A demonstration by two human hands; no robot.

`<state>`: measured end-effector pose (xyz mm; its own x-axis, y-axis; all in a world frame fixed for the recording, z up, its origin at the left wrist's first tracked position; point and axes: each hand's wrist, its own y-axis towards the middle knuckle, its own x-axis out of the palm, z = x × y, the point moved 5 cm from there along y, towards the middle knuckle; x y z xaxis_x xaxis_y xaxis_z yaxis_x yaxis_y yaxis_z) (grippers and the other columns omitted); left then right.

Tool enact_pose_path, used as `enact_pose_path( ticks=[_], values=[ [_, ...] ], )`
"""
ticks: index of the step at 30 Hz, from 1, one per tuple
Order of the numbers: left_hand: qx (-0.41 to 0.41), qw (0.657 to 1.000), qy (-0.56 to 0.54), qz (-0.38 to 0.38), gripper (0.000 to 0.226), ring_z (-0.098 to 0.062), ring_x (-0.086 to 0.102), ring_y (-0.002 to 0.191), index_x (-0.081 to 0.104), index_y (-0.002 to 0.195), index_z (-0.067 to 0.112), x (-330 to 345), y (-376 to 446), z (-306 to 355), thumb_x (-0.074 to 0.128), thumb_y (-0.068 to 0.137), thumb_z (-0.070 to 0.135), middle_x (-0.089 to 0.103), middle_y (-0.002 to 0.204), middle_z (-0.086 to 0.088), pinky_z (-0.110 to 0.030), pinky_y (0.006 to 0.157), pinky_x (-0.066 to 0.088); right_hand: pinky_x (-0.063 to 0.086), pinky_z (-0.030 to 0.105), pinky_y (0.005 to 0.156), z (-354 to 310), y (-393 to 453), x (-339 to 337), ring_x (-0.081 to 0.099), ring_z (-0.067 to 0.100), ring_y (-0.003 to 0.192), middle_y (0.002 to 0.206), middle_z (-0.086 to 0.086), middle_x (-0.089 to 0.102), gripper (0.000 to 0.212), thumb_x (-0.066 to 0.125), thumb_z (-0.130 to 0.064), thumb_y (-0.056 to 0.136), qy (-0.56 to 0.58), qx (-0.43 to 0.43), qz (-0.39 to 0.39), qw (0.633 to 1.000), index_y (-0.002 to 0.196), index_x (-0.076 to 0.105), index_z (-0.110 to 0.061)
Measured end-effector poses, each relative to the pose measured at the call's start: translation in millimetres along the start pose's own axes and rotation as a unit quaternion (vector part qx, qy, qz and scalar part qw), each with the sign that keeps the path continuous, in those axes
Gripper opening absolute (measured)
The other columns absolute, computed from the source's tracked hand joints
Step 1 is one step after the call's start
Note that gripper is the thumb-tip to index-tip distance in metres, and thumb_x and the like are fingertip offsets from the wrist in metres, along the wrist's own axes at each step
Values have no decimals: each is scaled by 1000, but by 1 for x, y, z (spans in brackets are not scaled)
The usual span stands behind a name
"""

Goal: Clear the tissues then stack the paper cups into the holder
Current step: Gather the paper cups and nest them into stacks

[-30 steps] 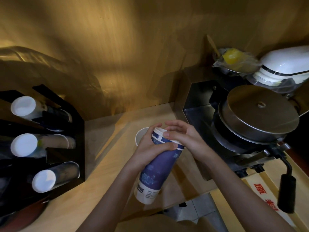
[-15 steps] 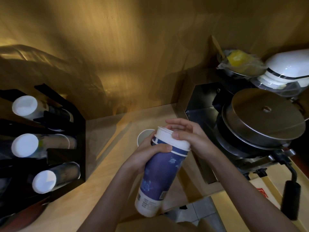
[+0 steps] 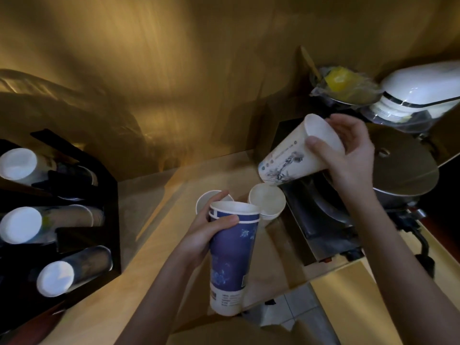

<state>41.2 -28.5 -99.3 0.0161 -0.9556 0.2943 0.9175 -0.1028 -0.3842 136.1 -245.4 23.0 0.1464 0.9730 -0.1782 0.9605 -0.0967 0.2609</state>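
My left hand (image 3: 209,232) grips a tall stack of blue paper cups (image 3: 232,260) just below its rim, held upright over the counter's front edge. My right hand (image 3: 348,155) holds a white printed paper cup (image 3: 296,155) by its rim, tilted with the mouth toward me, up and right of the blue stack. Two white cups stand on the counter behind the stack: one (image 3: 205,197) partly hidden by my fingers, another (image 3: 267,204) to its right. The black cup holder (image 3: 87,235) at the left carries three rows of cups lying on their sides.
A metal machine with a round steel lid (image 3: 403,168) fills the right side of the wooden counter (image 3: 154,245). Behind it sit a plastic-wrapped bowl with something yellow (image 3: 343,83) and a white appliance (image 3: 420,88). A wooden wall closes the back.
My right hand has left the top of the blue stack and risen to the right holding a white printed cup. A second white cup on the counter now shows.
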Motion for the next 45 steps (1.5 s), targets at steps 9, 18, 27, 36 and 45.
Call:
enact_pose_path(
  ticks=[9,18,27,36,45],
  values=[
    [-3,999,1,41,81,-22,63,98,45,130,24,-2,-2,-3,75,54,22,60,122,-11,-25,69,56,45,40,97,85,-31,44,48,21,116,127,4,50,72,81,-36,61,-198,44,-101,974,123,45,-23],
    [-2,995,58,79,82,-24,60,107,45,126,32,-9,-9,0,78,50,30,56,125,-6,-36,87,53,41,38,96,132,-48,73,44,24,122,136,8,43,86,76,-45,66,-299,67,-176,935,135,33,-17],
    [82,977,169,105,90,-11,64,99,39,124,39,-10,-17,21,83,45,40,59,118,5,-23,80,56,32,23,102,61,-53,91,34,14,134,142,-3,39,68,59,-50,79,-150,114,-301,935,138,35,-27],
    [114,952,257,119,93,3,61,91,34,131,34,-14,-23,37,84,54,36,56,102,22,-8,75,49,51,15,76,34,-73,125,58,6,102,114,-6,59,64,73,-43,63,-13,161,-371,914,121,48,-33],
    [39,965,171,195,104,-10,63,95,34,133,35,-67,-36,20,81,40,46,60,111,8,-28,78,53,46,7,70,-11,-13,94,59,-10,89,104,-9,57,66,65,-50,57,100,42,-181,977,116,50,-25]
  ],
)
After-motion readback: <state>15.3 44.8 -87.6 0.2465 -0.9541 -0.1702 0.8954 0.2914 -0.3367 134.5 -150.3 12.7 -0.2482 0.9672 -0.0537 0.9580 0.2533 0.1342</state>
